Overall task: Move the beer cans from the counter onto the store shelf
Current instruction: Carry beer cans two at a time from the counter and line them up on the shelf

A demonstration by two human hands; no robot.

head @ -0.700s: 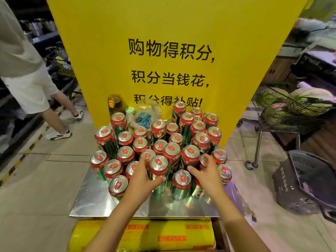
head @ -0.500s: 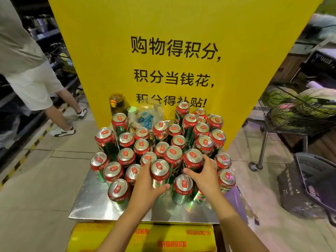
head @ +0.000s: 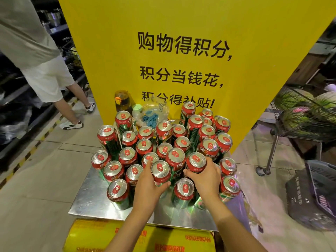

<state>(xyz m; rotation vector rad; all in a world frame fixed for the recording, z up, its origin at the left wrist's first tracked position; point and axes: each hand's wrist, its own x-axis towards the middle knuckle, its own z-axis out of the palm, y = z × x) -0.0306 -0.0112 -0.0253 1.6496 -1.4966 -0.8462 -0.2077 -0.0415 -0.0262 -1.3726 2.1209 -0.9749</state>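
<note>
Both hands now closed on cans: left hand point(head: 148, 186) grips front can point(head: 161, 171), right hand point(head: 206, 177) neighbouring can point(head: 196, 162).

Bright, even indoor light in the middle, murky at the sides

The big yellow sign panel point(head: 190, 51) is lit flat and stays sharp, and the silver tops of the red-and-green beer cans point(head: 163, 151) catch small glints. The shiny steel counter top point(head: 94, 197) throws greenish glare at lower centre. The upper left is dim, the right edge soft and smeared, and the wide lens bends straight lines near the borders.
</note>
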